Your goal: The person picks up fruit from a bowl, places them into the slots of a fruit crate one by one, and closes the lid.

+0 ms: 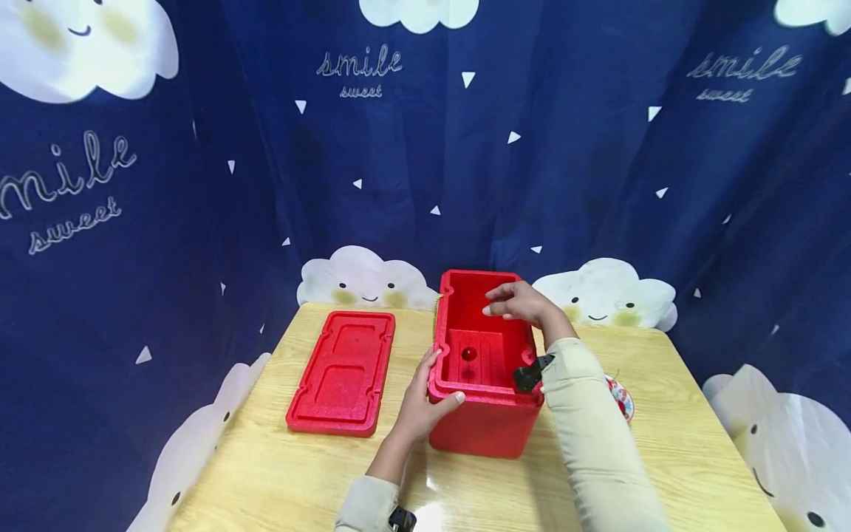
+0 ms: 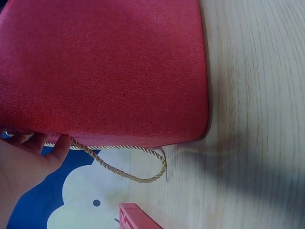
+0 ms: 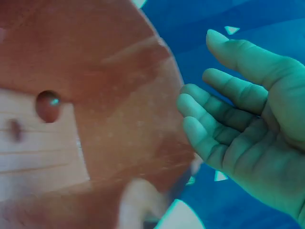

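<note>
Left grip (image 1: 417, 410) on the corner of the open red box (image 1: 485, 425), right grip (image 1: 521, 301) spread over the opening, small dark-red ball (image 1: 468, 353) inside.

We see the left grip pinching the near-left corner, thumb over the near side, fingers along the left wall; the left wrist view shows a twisted gold cord (image 2: 143, 180) looping out beside those fingers. Right grip: fingers apart and gently bent, palm bare, nothing held. The ball is below and to the left of the right grip, a dark spot near it; we can't tell whether it touches the box bottom. Red lid (image 1: 342, 369) lies on the table (image 1: 253, 473), left of the left grip. Patterned plate (image 1: 618, 390) sits to the right of the box, below the right grip, partly behind the sleeve (image 1: 592, 421).
</note>
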A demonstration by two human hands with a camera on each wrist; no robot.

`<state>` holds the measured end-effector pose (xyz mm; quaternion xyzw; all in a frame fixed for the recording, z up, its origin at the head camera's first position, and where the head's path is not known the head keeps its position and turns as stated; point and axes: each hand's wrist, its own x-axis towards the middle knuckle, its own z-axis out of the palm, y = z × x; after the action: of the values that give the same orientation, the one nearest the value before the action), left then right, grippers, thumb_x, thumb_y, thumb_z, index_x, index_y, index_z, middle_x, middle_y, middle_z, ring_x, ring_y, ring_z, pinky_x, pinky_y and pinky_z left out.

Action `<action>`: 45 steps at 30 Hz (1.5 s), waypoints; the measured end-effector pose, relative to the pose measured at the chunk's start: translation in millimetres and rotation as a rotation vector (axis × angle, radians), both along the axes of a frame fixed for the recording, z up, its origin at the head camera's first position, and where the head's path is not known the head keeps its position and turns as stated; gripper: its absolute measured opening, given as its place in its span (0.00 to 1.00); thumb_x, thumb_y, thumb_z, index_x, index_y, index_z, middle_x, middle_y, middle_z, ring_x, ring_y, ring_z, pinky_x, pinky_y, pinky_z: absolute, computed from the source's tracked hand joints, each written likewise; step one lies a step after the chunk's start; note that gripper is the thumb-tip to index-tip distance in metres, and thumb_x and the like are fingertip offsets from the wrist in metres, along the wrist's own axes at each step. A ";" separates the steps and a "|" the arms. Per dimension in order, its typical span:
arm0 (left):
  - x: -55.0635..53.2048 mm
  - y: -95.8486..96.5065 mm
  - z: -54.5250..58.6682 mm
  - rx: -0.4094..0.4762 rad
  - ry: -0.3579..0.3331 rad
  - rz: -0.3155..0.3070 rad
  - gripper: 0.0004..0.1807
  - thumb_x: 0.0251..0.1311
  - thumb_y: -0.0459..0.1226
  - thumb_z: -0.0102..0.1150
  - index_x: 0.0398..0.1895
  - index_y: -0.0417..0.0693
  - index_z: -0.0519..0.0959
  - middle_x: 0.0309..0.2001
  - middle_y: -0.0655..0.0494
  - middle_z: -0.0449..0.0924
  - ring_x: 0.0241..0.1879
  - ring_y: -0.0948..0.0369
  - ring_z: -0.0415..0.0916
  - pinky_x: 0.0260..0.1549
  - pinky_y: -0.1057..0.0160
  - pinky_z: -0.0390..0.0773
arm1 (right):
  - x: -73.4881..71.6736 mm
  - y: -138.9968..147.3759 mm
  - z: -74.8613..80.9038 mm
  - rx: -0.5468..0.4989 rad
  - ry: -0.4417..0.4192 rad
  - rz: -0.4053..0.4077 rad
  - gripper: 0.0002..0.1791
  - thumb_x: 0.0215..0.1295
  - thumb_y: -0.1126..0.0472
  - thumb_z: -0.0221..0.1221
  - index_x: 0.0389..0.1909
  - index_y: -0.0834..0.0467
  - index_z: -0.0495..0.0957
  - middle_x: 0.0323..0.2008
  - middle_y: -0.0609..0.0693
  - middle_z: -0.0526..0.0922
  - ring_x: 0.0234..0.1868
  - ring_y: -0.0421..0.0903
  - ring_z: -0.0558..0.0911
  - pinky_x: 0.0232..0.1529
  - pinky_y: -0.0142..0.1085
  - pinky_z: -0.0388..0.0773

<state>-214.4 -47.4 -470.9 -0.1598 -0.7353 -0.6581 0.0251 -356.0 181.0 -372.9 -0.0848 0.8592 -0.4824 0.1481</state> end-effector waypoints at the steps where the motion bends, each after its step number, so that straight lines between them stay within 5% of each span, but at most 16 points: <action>1: 0.3 -0.3 0.0 -0.001 -0.003 0.002 0.44 0.49 0.38 0.67 0.70 0.48 0.57 0.71 0.52 0.47 0.68 0.53 0.47 0.59 0.53 0.60 | 1.8 1.8 2.6 0.004 0.008 0.011 0.28 0.56 0.60 0.64 0.57 0.67 0.71 0.52 0.61 0.75 0.48 0.55 0.76 0.49 0.44 0.74; 15: 0.3 3.1 -1.0 0.000 -0.004 0.003 0.44 0.49 0.38 0.67 0.70 0.48 0.57 0.71 0.53 0.47 0.67 0.54 0.50 0.58 0.54 0.61 | 33.5 38.6 11.4 0.011 0.117 0.074 0.29 0.54 0.59 0.66 0.55 0.68 0.72 0.46 0.61 0.78 0.45 0.54 0.78 0.46 0.46 0.76; 31: 1.8 3.4 -1.6 -0.003 0.006 0.011 0.44 0.49 0.37 0.67 0.70 0.45 0.56 0.71 0.49 0.47 0.67 0.52 0.50 0.59 0.52 0.61 | 61.8 67.1 -14.6 -0.153 0.158 0.032 0.28 0.57 0.64 0.63 0.56 0.73 0.68 0.49 0.69 0.76 0.45 0.51 0.79 0.46 0.40 0.76; 45: 2.4 2.3 -0.2 -0.004 0.000 0.011 0.43 0.49 0.38 0.67 0.70 0.48 0.57 0.71 0.51 0.48 0.67 0.53 0.50 0.58 0.52 0.61 | 74.3 90.1 -47.8 -0.213 0.235 -0.091 0.26 0.57 0.62 0.63 0.55 0.69 0.71 0.51 0.66 0.76 0.43 0.38 0.79 0.44 0.29 0.74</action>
<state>-212.0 -45.1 -471.1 -0.1558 -0.7376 -0.6564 0.0283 -281.7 271.1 -420.6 -0.1167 0.8175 -0.5638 0.0147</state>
